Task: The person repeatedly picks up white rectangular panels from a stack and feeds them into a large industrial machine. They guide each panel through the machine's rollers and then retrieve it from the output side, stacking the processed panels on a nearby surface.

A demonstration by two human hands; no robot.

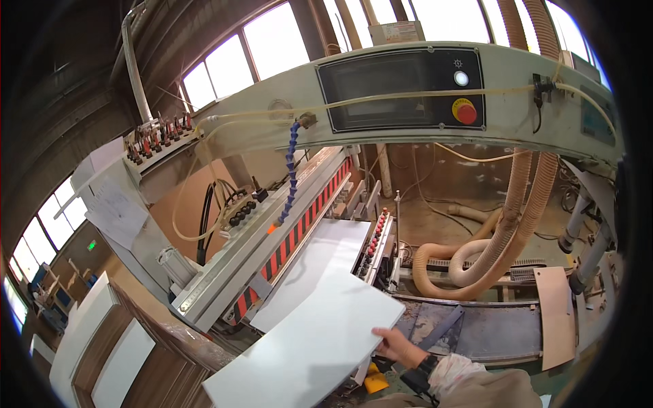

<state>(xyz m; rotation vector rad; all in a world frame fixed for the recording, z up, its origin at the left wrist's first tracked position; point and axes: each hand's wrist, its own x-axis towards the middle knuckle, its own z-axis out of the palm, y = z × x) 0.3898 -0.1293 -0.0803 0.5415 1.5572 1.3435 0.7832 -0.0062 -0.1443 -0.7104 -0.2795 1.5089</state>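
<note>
Slanting lengthwise from lower left to upper right before the machine [401, 75], the near white panel [306, 340], right edge pinched in the right hand [400, 347], partly hides another panel [323, 248] beside a striped guard [299, 231].

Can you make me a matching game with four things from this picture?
Things:
1. front board
2. mushroom-shaped stop button
3. thin jointed hose
4. thick ribbed hoses

Clues:
A. tan, with big loops
B. red, on the dark control panel
C. white, edge gripped by the right hand
D. blue, with an orange tip

Pairs: 1-C, 2-B, 3-D, 4-A
</note>
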